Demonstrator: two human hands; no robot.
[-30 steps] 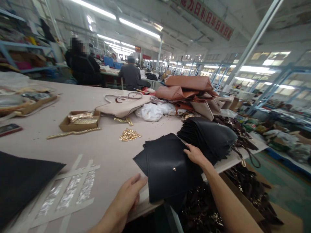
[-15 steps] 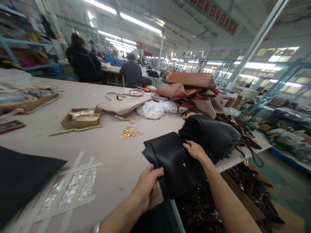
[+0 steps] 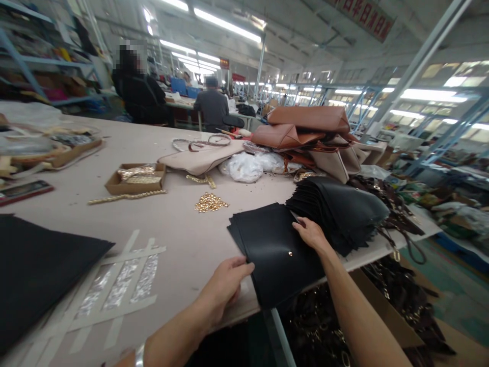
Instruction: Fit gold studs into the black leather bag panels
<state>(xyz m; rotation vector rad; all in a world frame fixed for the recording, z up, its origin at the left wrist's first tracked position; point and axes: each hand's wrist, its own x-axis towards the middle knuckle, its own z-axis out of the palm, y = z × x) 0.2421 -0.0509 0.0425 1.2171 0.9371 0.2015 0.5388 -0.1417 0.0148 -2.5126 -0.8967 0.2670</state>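
Observation:
Black leather panels [image 3: 267, 239] lie in a small stack at the table's front edge, the top one bearing a small gold metal fitting [image 3: 290, 253]. My left hand [image 3: 225, 280] has thumb and fingers closed on the left edge of the top panel. At the upper right edge, my right hand [image 3: 310, 233] pinches the same panel; its fingertips are partly hidden. Just beyond the right hand, a thick pile of folded black leather pieces [image 3: 340, 206] rests on the table. A heap of small gold metal pieces [image 3: 211, 202] lies beyond the panels.
Brown bags [image 3: 309, 120] are piled at the back, beside a white plastic bag [image 3: 244, 168]. A cardboard box [image 3: 135, 178] and black sheets [image 3: 46, 265] lie to the left. Dark straps with gold hardware [image 3: 317, 326] fill a space below the edge. Two people sit farther off.
The top black panel, curled at its left side before, now lies flatter over the stack. Both hands stay at its edges. The camera view has shifted slightly.

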